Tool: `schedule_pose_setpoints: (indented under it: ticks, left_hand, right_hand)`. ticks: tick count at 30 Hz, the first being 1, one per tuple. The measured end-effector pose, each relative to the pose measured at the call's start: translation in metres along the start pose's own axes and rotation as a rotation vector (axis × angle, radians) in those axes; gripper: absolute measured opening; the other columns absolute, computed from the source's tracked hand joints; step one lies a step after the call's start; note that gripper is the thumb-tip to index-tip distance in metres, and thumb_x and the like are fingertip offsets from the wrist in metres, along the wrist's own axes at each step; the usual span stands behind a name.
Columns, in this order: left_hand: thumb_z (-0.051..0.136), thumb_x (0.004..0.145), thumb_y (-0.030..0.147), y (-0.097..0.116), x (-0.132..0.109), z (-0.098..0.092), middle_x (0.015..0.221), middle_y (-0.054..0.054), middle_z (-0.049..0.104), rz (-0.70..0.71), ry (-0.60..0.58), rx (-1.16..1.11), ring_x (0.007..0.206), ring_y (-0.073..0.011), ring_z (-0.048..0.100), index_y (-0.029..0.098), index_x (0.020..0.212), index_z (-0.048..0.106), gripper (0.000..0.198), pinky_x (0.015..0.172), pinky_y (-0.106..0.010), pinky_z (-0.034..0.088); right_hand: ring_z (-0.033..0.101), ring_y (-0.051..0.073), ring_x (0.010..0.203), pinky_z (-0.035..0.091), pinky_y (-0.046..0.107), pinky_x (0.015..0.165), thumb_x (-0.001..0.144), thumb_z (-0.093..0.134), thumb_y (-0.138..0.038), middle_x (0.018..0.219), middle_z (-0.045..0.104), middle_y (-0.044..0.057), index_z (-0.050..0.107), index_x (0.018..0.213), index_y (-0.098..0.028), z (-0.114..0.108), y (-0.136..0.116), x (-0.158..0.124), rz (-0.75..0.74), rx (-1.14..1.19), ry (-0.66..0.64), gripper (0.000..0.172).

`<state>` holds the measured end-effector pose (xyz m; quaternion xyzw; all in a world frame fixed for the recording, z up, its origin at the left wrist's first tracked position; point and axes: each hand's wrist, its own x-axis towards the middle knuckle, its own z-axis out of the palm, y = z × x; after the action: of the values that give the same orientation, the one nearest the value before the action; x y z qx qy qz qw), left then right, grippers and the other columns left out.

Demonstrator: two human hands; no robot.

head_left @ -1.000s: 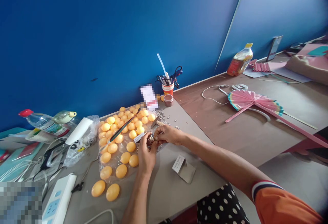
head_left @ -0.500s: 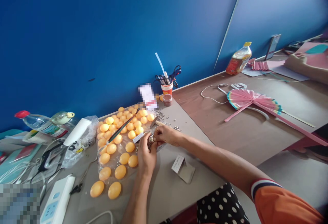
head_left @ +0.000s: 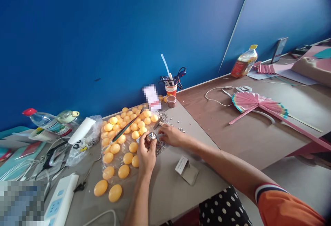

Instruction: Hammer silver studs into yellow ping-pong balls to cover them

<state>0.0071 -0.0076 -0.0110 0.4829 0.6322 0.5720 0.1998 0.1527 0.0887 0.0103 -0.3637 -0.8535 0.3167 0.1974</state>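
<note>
My left hand (head_left: 147,156) is wrapped round a ball studded with shiny silver tacks (head_left: 152,136), its thumb along the near side. Just right of the ball, my right hand (head_left: 170,135) hangs low over loose silver tacks (head_left: 158,149). Its fingers are curled together, and whatever lies between the tips is too small to make out. A small hammer (head_left: 157,123) lies beyond that hand, its handle partly hidden by the knuckles. To the left spread several orange plastic balls (head_left: 123,171) on clear plastic, with a dark strap (head_left: 126,126) lying across them.
An opened small box (head_left: 186,171) lies nearer me. Behind stand a paper cup of tools (head_left: 171,89) and a small lidded tub (head_left: 171,101). Bottles (head_left: 49,122) and a power strip (head_left: 62,198) are left. Rightward are a pink paper fan (head_left: 256,102), a drink bottle (head_left: 244,62) and another person's arm (head_left: 311,69).
My right hand has come away from the tack-covered ball and moved right, over the loose tacks. The ball shows more in my left hand. The view has shifted slightly.
</note>
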Motion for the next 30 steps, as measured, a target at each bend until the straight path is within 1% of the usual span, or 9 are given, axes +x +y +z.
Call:
schedule_pose_setpoints:
  ticks: [1,4,9,13,16,18,22,25,30]
  left_hand:
    - [0.068,0.084,0.044,0.000,0.000,0.000,0.105,-0.012,0.071,-0.001,0.004,-0.002,0.100,-0.0264,0.068,0.018,0.116,0.064,0.042,0.087,-0.039,0.056]
    - [0.066,0.085,0.041,0.000,0.000,0.001,0.109,-0.013,0.071,-0.006,-0.010,0.011,0.102,-0.0266,0.068,0.018,0.118,0.063,0.040,0.090,-0.041,0.056]
    - [0.066,0.085,0.040,-0.002,0.000,0.003,0.115,-0.014,0.070,0.006,-0.031,0.024,0.104,-0.0265,0.068,0.018,0.117,0.062,0.040,0.092,-0.042,0.055]
    - [0.065,0.086,0.041,-0.002,0.000,0.003,0.113,-0.014,0.070,0.009,-0.028,0.036,0.106,-0.0261,0.067,0.018,0.117,0.062,0.039,0.093,-0.042,0.054]
    - [0.065,0.086,0.042,-0.001,0.000,0.002,0.112,-0.014,0.069,0.003,-0.038,0.041,0.107,-0.0271,0.066,0.017,0.118,0.062,0.041,0.094,-0.043,0.054]
    - [0.065,0.086,0.043,-0.001,-0.001,0.001,0.112,-0.014,0.069,0.006,-0.042,0.045,0.108,-0.0275,0.066,0.017,0.119,0.062,0.042,0.094,-0.043,0.053]
    - [0.065,0.086,0.046,0.001,-0.001,0.001,0.109,-0.013,0.070,0.013,-0.033,0.038,0.104,-0.0271,0.066,0.017,0.117,0.062,0.043,0.091,-0.042,0.054]
    - [0.065,0.085,0.050,0.002,-0.001,0.001,0.108,-0.014,0.070,0.009,-0.026,0.031,0.101,-0.0270,0.067,0.016,0.116,0.062,0.046,0.089,-0.041,0.055]
    - [0.064,0.086,0.051,0.001,-0.002,0.002,0.113,-0.015,0.070,0.019,-0.042,0.028,0.103,-0.0267,0.066,0.017,0.118,0.061,0.048,0.091,-0.042,0.054]
  right_hand:
    - [0.062,0.021,0.087,0.047,0.033,0.081,0.078,0.065,-0.016,0.103,0.068,0.012,0.068,0.096,-0.014,0.003,-0.003,-0.002,-0.049,-0.147,-0.051,0.018]
    - [0.064,0.024,0.086,0.046,0.038,0.084,0.083,0.061,-0.016,0.103,0.067,0.016,0.068,0.096,-0.012,0.013,-0.012,-0.007,-0.086,-0.464,-0.137,0.016]
    - [0.064,0.022,0.080,0.046,0.036,0.081,0.084,0.055,-0.011,0.096,0.069,0.013,0.067,0.093,-0.012,0.018,-0.013,-0.006,-0.130,-0.502,-0.154,0.015]
    - [0.062,0.021,0.080,0.045,0.033,0.080,0.083,0.056,-0.011,0.091,0.070,0.012,0.067,0.086,-0.013,0.016,-0.006,-0.004,-0.103,-0.306,-0.037,0.012]
    - [0.059,0.017,0.074,0.043,0.027,0.072,0.077,0.056,-0.008,0.083,0.068,0.006,0.066,0.083,-0.016,0.015,-0.002,-0.002,-0.031,-0.023,0.093,0.014]
    - [0.056,0.014,0.069,0.041,0.024,0.066,0.072,0.055,-0.006,0.078,0.066,0.002,0.065,0.080,-0.017,0.013,-0.001,0.000,0.001,0.163,0.132,0.017]
    - [0.054,0.012,0.068,0.040,0.022,0.066,0.071,0.051,-0.009,0.074,0.061,-0.002,0.064,0.078,-0.018,0.008,-0.002,0.003,0.020,0.445,0.122,0.018]
    - [0.051,0.011,0.066,0.039,0.023,0.064,0.072,0.051,-0.012,0.072,0.060,-0.002,0.065,0.077,-0.018,0.004,-0.004,0.004,0.050,0.551,0.120,0.016]
    - [0.038,0.010,0.052,0.030,0.022,0.051,0.070,0.055,-0.018,0.055,0.047,-0.006,0.063,0.080,-0.018,0.006,-0.005,0.005,0.176,0.771,0.094,0.013]
